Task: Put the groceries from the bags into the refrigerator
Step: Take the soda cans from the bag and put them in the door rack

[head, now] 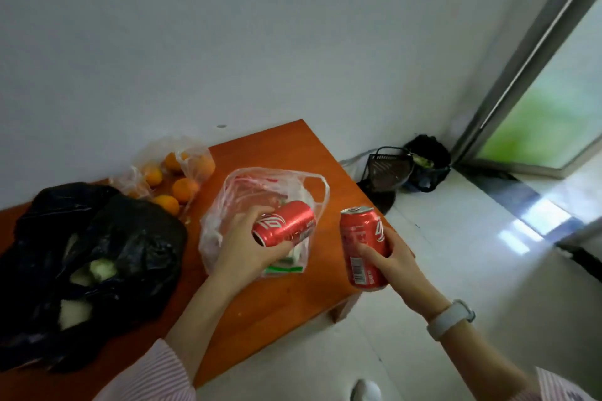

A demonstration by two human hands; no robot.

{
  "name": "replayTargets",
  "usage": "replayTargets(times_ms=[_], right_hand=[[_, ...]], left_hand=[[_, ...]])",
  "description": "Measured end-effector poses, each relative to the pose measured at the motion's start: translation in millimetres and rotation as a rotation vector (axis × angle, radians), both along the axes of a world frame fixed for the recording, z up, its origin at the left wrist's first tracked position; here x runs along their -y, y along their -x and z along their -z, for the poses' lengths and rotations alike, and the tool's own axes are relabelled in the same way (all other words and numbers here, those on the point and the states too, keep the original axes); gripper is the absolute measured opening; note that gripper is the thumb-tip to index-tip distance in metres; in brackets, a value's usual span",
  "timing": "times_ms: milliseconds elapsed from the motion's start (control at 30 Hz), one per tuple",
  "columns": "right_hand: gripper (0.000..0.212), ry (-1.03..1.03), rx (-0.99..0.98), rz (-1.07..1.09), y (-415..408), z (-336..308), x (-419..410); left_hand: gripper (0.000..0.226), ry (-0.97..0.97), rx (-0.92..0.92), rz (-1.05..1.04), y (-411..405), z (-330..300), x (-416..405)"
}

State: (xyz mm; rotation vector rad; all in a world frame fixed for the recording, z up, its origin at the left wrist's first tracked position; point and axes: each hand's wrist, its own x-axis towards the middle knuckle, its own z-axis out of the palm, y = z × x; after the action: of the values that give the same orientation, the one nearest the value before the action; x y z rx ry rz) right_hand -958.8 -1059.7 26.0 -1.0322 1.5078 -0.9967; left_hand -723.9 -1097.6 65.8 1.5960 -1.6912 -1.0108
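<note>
With my left hand curled round one red can and my right hand round another can, I should carry both upright to the refrigerator

The left hand grips a red can lying sideways above the clear bag on the orange counter. The right hand holds a second red can upright past the counter's edge. A black bag and oranges lie to the left.
</note>
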Motion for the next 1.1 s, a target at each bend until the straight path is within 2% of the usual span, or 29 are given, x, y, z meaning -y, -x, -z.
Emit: replayTargets(times_ms=[100, 267, 433, 533, 767, 967, 1100], right_hand=[[0.043, 0.045, -0.029, 0.131, 32, -12, -45], [0.039, 0.122, -0.065, 0.378, 101, -37, -136], [0.042, 0.187, -0.071, 0.62, 182, -57, -263], [0.037, 0.226, -0.085, 0.764, 231, -69, -353], [0.049, 0.273, -0.132, 1.033, 327, -101, -546], [0.055, 0.34, -0.201, 1.184, 399, -133, -650], [0.062, 0.356, -0.309, 1.281, 458, -154, -706]], left_hand=[[0.067, 0.112, -0.092, 0.11, 40, -10, -17], [0.083, 0.083, -0.336, 0.281, 135, -28, -68], [0.064, 0.038, -0.422, 0.495, 251, -37, -151], [0.061, 0.049, -0.481, 0.622, 328, -43, -221], [0.054, -0.002, -0.611, 0.919, 489, -72, -392], [0.042, 0.057, -0.657, 1.145, 598, -117, -488], [0.045, 0.092, -0.687, 1.258, 677, -144, -541]])
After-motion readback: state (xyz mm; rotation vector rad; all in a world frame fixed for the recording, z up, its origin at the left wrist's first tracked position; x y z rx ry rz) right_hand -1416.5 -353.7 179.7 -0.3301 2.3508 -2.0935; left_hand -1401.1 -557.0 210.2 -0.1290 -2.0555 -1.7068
